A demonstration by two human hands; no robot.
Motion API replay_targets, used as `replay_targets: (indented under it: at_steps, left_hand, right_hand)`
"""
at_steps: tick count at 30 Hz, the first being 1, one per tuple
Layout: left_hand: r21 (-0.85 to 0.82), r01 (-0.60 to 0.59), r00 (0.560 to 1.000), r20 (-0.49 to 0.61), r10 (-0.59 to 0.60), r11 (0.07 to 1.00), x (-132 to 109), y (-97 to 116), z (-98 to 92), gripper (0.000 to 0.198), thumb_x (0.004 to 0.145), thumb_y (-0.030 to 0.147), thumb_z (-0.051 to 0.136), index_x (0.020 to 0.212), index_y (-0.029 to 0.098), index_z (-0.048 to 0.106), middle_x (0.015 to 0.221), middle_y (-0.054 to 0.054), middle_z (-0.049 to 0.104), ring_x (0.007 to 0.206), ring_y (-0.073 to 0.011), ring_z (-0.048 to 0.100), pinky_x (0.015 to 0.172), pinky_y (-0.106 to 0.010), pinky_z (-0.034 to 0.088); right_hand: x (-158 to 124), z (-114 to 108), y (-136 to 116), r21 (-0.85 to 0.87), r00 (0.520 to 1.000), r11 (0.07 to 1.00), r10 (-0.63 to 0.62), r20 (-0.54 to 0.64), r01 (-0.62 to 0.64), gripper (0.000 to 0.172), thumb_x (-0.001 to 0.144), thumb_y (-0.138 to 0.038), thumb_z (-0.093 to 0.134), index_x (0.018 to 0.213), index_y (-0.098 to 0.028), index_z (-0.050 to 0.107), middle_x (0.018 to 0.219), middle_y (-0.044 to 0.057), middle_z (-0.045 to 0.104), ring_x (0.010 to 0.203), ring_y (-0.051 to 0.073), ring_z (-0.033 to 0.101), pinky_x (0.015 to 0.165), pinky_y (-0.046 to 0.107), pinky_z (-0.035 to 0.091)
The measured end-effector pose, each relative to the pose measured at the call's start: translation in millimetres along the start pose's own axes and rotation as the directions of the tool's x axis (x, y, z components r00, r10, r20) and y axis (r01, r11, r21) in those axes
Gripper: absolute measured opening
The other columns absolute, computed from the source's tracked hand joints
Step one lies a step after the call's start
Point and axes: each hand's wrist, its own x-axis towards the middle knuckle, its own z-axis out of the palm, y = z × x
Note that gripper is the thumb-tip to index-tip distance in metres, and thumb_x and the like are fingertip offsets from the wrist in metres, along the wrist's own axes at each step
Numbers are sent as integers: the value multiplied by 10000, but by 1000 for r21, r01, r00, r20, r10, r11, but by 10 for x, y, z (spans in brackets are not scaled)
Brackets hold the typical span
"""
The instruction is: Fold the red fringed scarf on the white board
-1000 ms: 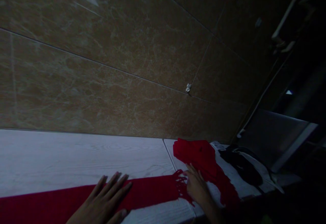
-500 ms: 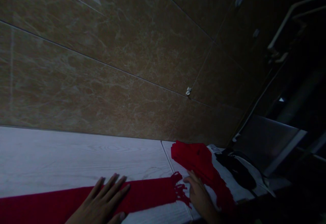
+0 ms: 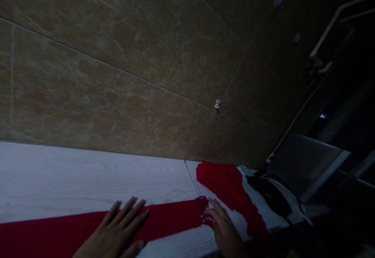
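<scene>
A long red scarf (image 3: 172,219) with a fringed end lies stretched flat along the white wood-grain surface (image 3: 96,180). My left hand (image 3: 117,230) rests palm down across it, fingers spread. At the scarf's right end, my right hand (image 3: 224,226) touches the fringe (image 3: 203,207), with its fingers extended and slightly bent and nothing plainly gripped. Just beyond that hand sits a folded pile of red cloth (image 3: 225,180).
Behind the surface rises a brown marbled tile wall (image 3: 131,86) with a small white hook (image 3: 217,103). Right of the red pile lies a black and white item (image 3: 272,195). A pale pipe (image 3: 325,35) runs along the dark right side.
My right hand has moved a little left, onto the fringe, and now covers part of it. My left hand stays flat on the scarf.
</scene>
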Motion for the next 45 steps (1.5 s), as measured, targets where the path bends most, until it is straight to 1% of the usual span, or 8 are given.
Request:
replay_targets:
  at_steps: [2, 7, 14, 22, 29, 35, 42, 45]
  left_hand:
    - [-7, 12, 1000, 27, -11, 1000, 12, 5, -3, 606, 1019, 599, 431, 1560, 372, 277, 1564, -6, 375, 1422, -334, 437, 1096, -502, 499]
    - [-23, 31, 998, 55, -29, 999, 10, 10, 4, 595, 1014, 613, 432, 1547, 383, 302, 1563, -6, 377, 1429, -336, 429, 1113, -506, 484]
    - [1, -11, 999, -41, 12, 1000, 4, -6, 14, 647, 1007, 602, 472, 1569, 372, 251, 1562, -9, 404, 1412, -319, 464, 1118, -463, 473]
    - [-26, 8, 1000, -23, -9, 1000, 9, 7, 13, 628, 1005, 604, 470, 1558, 391, 261, 1559, -2, 422, 1424, -317, 454, 1125, -477, 459]
    - [-29, 24, 1000, -11, -25, 999, -3, 0, 30, 622, 1007, 607, 461, 1558, 393, 266, 1567, -3, 407, 1432, -316, 443, 1131, -485, 449]
    - [-39, 24, 1000, -19, -24, 999, -3, -11, 43, 625, 1003, 614, 470, 1553, 390, 276, 1567, -3, 415, 1435, -304, 440, 1159, -454, 422]
    - [-64, 60, 996, 70, -56, 996, 12, 25, -46, 587, 1014, 617, 427, 1541, 383, 313, 1570, 0, 384, 1443, -328, 415, 1134, -506, 455]
    - [-61, 54, 996, 73, -50, 997, 15, 31, -62, 587, 1014, 619, 422, 1540, 379, 321, 1566, -1, 383, 1437, -338, 420, 1121, -520, 471]
  right_hand:
    - [-30, 25, -42, -18, 998, 1000, -15, 53, 16, 477, 827, -72, 387, 1107, -211, 746, 1556, 96, 461, 1480, 265, 357, 1197, 505, 379]
    - [-48, -61, 111, -193, 973, 955, 232, 20, -224, 554, 772, -25, 379, 1176, -151, 736, 1505, 154, 511, 1438, 307, 426, 1217, 575, 316]
    - [-127, 45, -38, 11, 998, 999, 47, 32, -47, 453, 817, -117, 380, 1059, -221, 749, 1546, 73, 482, 1480, 255, 361, 1216, 518, 343]
    - [-98, -143, 147, -304, 978, 930, 206, -26, -204, 482, 791, -48, 385, 1071, -181, 755, 1455, 149, 568, 1402, 318, 476, 1188, 584, 370]
    - [2, -43, -274, -76, 997, 997, 36, 71, -31, 562, 808, -29, 347, 1192, -211, 714, 1595, 59, 413, 1504, 233, 308, 1232, 497, 319]
    - [146, -207, -58, -379, 954, 884, 299, 11, -273, 594, 771, 52, 347, 1199, -122, 721, 1525, 171, 483, 1472, 340, 357, 1206, 614, 305]
    - [181, -67, -273, -81, 998, 996, -18, 64, 23, 628, 706, 39, 355, 1159, -206, 714, 1586, 69, 427, 1507, 214, 299, 1246, 462, 304]
    - [215, -71, -253, -183, 992, 978, 113, 53, -101, 562, 688, 62, 370, 1038, -176, 739, 1544, 107, 480, 1502, 272, 310, 1252, 525, 269]
